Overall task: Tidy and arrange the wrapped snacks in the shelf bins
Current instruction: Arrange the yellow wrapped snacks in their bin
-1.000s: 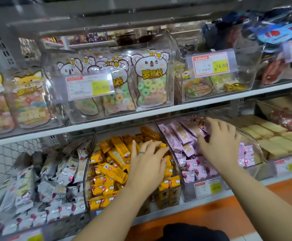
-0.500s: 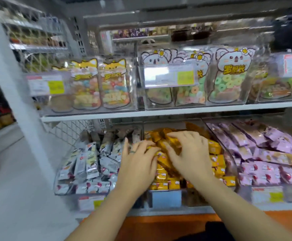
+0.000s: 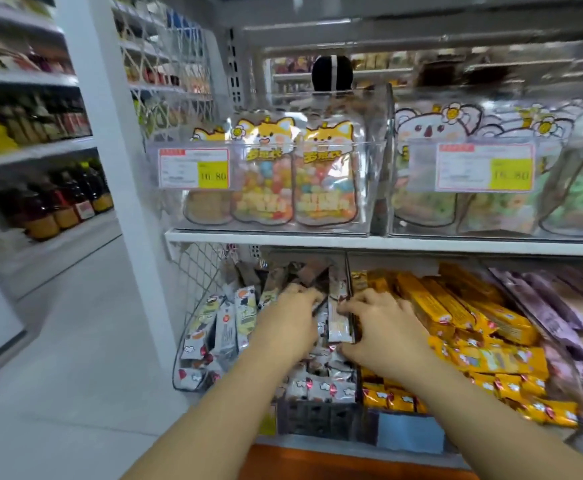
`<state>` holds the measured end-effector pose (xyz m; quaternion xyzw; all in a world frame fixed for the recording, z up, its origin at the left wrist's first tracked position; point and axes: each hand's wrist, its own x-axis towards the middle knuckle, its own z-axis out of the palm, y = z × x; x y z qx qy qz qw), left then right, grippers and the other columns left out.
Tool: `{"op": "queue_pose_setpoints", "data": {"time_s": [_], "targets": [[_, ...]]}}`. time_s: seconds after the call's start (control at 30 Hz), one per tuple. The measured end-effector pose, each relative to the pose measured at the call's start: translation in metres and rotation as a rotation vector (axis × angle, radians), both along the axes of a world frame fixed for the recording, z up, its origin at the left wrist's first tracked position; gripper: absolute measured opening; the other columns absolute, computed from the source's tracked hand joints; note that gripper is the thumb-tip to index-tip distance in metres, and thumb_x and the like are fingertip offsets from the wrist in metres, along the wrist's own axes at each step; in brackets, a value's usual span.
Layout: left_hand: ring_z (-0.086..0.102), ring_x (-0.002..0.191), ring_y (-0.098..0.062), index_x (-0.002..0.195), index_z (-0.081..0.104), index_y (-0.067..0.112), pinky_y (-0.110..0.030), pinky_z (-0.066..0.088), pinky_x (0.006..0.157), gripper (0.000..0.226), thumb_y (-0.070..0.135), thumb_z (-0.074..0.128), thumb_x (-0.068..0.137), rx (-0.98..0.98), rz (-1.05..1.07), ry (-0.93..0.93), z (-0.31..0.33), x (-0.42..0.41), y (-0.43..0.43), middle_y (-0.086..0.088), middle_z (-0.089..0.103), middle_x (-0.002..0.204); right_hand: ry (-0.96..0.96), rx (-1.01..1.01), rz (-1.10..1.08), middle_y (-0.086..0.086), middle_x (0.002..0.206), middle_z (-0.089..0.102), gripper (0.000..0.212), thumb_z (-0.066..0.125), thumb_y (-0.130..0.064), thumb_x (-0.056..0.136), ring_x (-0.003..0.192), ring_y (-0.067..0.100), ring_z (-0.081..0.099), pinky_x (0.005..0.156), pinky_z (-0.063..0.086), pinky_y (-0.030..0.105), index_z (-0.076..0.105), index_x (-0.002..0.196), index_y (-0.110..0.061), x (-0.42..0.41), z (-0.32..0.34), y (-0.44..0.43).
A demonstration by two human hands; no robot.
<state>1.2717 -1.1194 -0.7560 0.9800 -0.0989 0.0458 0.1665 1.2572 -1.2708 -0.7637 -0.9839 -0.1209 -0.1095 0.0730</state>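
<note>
Silver and brown wrapped snacks point(image 3: 226, 323) fill the leftmost clear bin point(image 3: 180, 355) on the lower shelf. Both my hands are inside this bin. My left hand point(image 3: 288, 323) reaches into the middle of the pile, fingers curled over a bunch of dark packets at the back. To its right, my right hand point(image 3: 385, 329) pinches an upright silver packet point(image 3: 339, 325) between fingers and thumb, by the wall shared with the neighbouring bin. That neighbouring bin holds yellow wrapped snacks point(image 3: 456, 317). Purple wrapped snacks point(image 3: 560, 313) lie in a third bin further right.
On the shelf point(image 3: 352, 242) above, clear bins hold cat-print candy bags point(image 3: 283, 188) and koala-print bags point(image 3: 491, 202), with price tags in front. A white post point(image 3: 110, 168) stands left of the bins. Beyond it, an aisle floor point(image 3: 58, 375) and shelves of dark bottles point(image 3: 51, 206).
My view has swung left. Both hands moved left from the yellow snack bin into the silver snack bin; a second ago the right hand was in the purple bin.
</note>
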Motion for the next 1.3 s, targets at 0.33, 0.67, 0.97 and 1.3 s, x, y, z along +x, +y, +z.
{"op": "queue_pose_setpoints", "data": {"time_s": [0.33, 0.67, 0.97, 1.3], "targets": [[0.053, 0.116, -0.020, 0.137, 0.044, 0.037, -0.032, 0.035, 0.104, 0.053, 0.012, 0.049, 0.090, 0.242, 0.097, -0.314, 0.003, -0.015, 0.046, 0.009, 0.039, 0.143, -0.229, 0.149, 0.167, -0.011, 0.103, 0.063, 0.021, 0.063, -0.034, 0.086, 0.097, 0.014, 0.059, 0.087, 0.041, 0.034, 0.070, 0.104, -0.026, 0.008, -0.002, 0.005], [0.037, 0.126, -0.009, 0.126, 0.056, 0.035, -0.044, -0.001, 0.116, 0.033, 0.032, 0.040, 0.097, 0.198, -0.047, -0.224, 0.007, -0.022, 0.027, 0.015, 0.044, 0.134, -0.400, 0.737, 0.071, -0.009, 0.080, 0.062, 0.013, 0.066, -0.009, 0.084, 0.076, -0.001, 0.057, 0.070, 0.038, 0.000, 0.066, 0.083, -0.022, -0.007, 0.018, -0.003], [0.044, 0.120, -0.020, 0.115, 0.065, 0.034, -0.046, 0.014, 0.113, 0.024, 0.034, 0.052, 0.095, 0.251, -0.066, -0.089, 0.008, 0.007, -0.012, 0.004, 0.055, 0.125, -0.350, 1.240, -0.085, 0.003, 0.080, 0.065, 0.015, 0.062, -0.010, 0.087, 0.068, -0.006, 0.059, 0.062, 0.041, 0.000, 0.062, 0.085, -0.025, -0.022, 0.008, -0.014], [0.045, 0.119, -0.028, 0.115, 0.064, 0.021, -0.045, 0.023, 0.106, 0.026, 0.020, 0.058, 0.090, 0.525, -0.065, -0.057, 0.004, 0.027, -0.043, -0.006, 0.053, 0.127, -0.251, 1.246, -0.067, -0.004, 0.088, 0.066, 0.016, 0.063, -0.007, 0.086, 0.077, -0.008, 0.060, 0.062, 0.042, 0.001, 0.062, 0.081, -0.023, -0.019, 0.005, -0.022]]}}
